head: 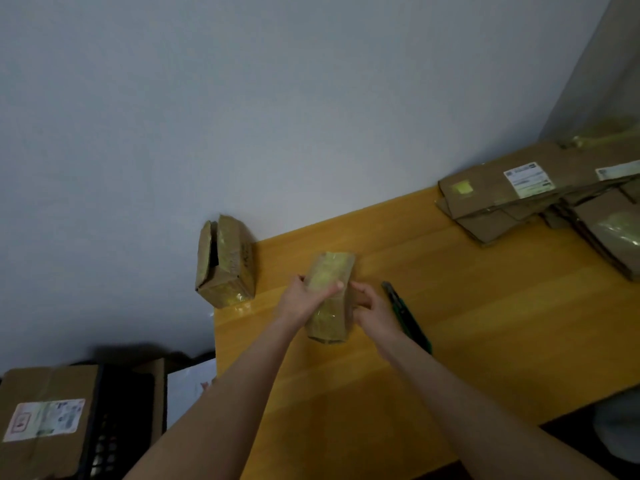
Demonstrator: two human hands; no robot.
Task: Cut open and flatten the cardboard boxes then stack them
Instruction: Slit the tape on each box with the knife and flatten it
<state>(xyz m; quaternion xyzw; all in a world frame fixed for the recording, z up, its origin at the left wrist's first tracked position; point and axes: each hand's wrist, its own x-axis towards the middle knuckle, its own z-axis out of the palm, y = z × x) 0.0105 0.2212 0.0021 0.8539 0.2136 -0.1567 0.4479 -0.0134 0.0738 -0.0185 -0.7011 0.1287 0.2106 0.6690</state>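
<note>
I grip the box [328, 322] from both sides, left hand [301, 299] with its thumb across the taped top and right hand [369, 301] curled round the other side, likely turning it to find the seam. It is at the table's [485, 323] middle. The knife [408, 317] lies just beside my right hand. A second box [223, 261] sits at the far-left corner and the flattened stack [502, 199] far right, neither in the way.

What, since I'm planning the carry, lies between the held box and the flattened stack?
Bare table, in the head view; the cutter lies beside that stretch.
</note>
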